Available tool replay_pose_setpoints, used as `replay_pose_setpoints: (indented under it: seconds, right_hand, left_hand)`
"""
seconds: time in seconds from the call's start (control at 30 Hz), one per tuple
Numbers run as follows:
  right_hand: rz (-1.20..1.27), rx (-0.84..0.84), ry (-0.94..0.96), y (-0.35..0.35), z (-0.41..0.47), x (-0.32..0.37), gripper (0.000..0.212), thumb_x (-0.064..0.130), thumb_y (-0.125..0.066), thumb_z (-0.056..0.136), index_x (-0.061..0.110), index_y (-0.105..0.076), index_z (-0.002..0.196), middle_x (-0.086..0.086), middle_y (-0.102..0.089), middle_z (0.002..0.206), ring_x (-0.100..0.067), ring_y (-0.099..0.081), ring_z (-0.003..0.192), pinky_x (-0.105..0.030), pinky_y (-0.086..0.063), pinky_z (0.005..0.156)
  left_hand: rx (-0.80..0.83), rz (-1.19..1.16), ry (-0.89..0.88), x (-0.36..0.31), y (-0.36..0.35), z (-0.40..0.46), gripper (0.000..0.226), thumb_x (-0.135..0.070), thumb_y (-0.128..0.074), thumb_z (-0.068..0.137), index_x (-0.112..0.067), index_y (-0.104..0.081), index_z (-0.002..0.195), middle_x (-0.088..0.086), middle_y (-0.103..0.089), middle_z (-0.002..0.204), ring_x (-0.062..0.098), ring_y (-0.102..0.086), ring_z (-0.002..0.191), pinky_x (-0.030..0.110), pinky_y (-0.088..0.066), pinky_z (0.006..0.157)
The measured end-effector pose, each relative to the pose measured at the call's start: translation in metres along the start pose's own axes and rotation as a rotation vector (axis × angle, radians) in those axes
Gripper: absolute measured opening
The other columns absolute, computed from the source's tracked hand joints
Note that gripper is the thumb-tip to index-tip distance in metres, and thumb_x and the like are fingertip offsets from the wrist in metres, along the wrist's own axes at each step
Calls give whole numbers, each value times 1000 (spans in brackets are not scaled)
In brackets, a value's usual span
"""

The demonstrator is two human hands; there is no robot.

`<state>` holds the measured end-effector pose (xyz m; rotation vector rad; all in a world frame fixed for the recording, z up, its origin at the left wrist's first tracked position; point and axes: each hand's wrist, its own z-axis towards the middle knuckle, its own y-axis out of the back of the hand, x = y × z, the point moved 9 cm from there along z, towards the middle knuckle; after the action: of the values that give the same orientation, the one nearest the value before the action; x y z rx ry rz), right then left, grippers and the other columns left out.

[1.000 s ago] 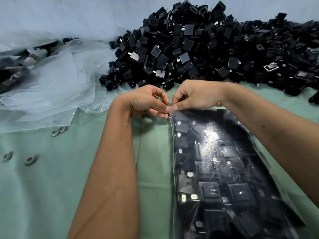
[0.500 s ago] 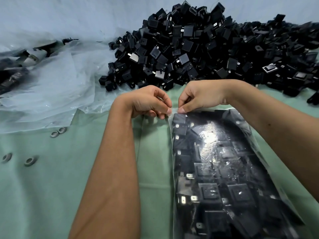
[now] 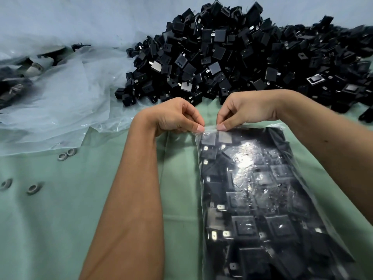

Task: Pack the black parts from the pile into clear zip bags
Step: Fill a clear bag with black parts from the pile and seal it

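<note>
- So, the left hand (image 3: 177, 118) has thumb and forefinger pinched on the top strip of the zip bag (image 3: 262, 199), right at its near-left corner.
- The right hand (image 3: 242, 111) is pinching the same strip just beside it, only a short stretch of clear plastic between the two sets of fingertips. Looks to me like the seal is being pressed closed, starting from that corner.
- The bag itself lies flat on the green cloth (image 3: 60, 219), stuffed with black parts in rough rows, so the filling of this one seems done. Can't tell how much of the zip is already shut.
- Behind the hands there's a huge pile of black parts (image 3: 232, 57), so honestly most of the job is left.
- Off to the left: crumpled loose plastic sheeting (image 3: 60, 102) and a few metal rings (image 3: 66, 154) on the cloth.
</note>
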<state>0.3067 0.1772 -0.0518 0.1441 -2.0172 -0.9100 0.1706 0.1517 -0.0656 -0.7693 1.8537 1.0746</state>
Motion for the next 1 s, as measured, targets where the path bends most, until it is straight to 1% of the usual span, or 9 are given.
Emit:
replay_pose_setpoints:
  seconds: [0.2, 0.27, 0.43, 0.53, 0.6, 0.7, 0.8, 0.9, 1.0]
  right_hand:
    - [17, -18, 22, 0, -3, -1, 14, 22, -73, 96, 21, -81, 85, 8, -71, 72, -2, -59, 65, -11, -45, 64]
    - [28, -24, 11, 0, -4, -1, 12, 23, -74, 95, 20, -82, 87, 6, -73, 74, -3, -61, 66, -12, -46, 64]
    - [50, -56, 34, -4, 1, 11, 24, 40, -73, 93, 17, -81, 94, -17, -75, 92, -15, -61, 77, -31, -49, 79]
    - [64, -71, 51, -9, 13, 24, 20, 35, -77, 92, 16, -80, 89, 0, -62, 65, -6, -51, 60, -17, -43, 60]
    - [37, -109, 70, -8, 18, 29, 11, 28, -79, 91, 18, -81, 87, 12, -59, 59, 1, -49, 53, -8, -38, 53]
    - [-33, -140, 98, -7, 21, 33, 7, 29, -81, 89, 22, -82, 87, 11, -66, 67, 3, -53, 61, -10, -42, 62]
    - [-38, -132, 110, -9, 20, 34, 10, 31, -81, 89, 21, -82, 88, -2, -69, 71, 0, -54, 64, -15, -45, 67]
    - [-65, -148, 125, -10, 21, 36, 10, 30, -80, 89, 21, -83, 89, 7, -66, 64, 2, -52, 60, -10, -41, 62]
    - [-116, -155, 120, -10, 22, 36, 10, 31, -80, 90, 22, -83, 88, 5, -67, 66, 2, -53, 61, -10, -41, 62]
  left_hand:
    - [17, 69, 118, 13, 12, -7, 20, -15, -84, 81, -4, -77, 96, 13, -78, 89, 9, -56, 54, 17, -40, 48]
    - [8, 37, 88, 12, 9, -7, 16, -10, -83, 81, -3, -76, 93, 12, -78, 83, 9, -57, 52, 15, -40, 45]
    - [-5, -42, 22, 8, 6, -7, 21, -3, -83, 75, -8, -67, 88, 10, -74, 73, 9, -57, 48, 14, -36, 40]
    - [3, -92, -63, 0, 4, -7, 34, 9, -78, 78, -13, -54, 86, 8, -69, 68, 12, -55, 47, 17, -36, 41]
    - [5, -126, -106, -3, 2, -6, 42, 15, -75, 79, -16, -47, 83, 8, -67, 68, 13, -53, 47, 18, -38, 42]
    - [-1, -133, -102, -2, 3, -6, 43, 17, -73, 80, -16, -46, 82, 8, -66, 69, 13, -52, 49, 18, -36, 44]
    - [27, -132, -30, 4, 3, -7, 32, 9, -77, 80, -12, -54, 87, 7, -64, 70, 13, -56, 53, 16, -35, 43]
    - [13, -89, -19, 5, 3, -7, 29, 6, -80, 79, -11, -58, 88, 6, -66, 69, 13, -59, 55, 18, -38, 44]
    - [-4, -69, -29, 4, 3, -5, 30, 6, -80, 78, -13, -57, 83, 4, -64, 63, 12, -56, 50, 18, -38, 43]
